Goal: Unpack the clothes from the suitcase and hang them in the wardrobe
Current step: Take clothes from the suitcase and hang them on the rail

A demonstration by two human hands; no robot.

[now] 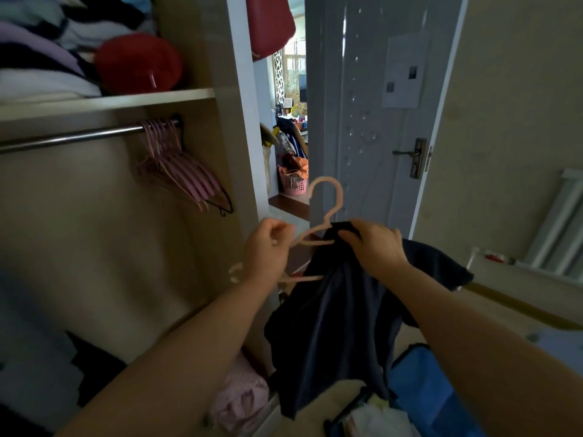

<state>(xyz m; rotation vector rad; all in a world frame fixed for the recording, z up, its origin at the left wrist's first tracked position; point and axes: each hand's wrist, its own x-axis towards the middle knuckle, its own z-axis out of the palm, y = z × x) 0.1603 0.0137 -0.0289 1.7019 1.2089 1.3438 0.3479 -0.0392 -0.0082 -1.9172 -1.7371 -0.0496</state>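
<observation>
Left hand: fingers curled round left arm of hanger, held in front of wardrobe opening.
Right hand: pinches top of shirt at hanger neck.
Hanger: pink, hook up.
Shirt: dark, hangs from right hand, over suitcase.
Suitcase: blue, open, bottom right; pale clothes inside.
Rail: metal, bunch of pink spare hangers at right end.
Shelf: above rail, carries folded clothes.

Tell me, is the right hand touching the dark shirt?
Touching. The head view shows the right hand pinching the top of the dark shirt, beside the pink hanger in the left hand.
</observation>
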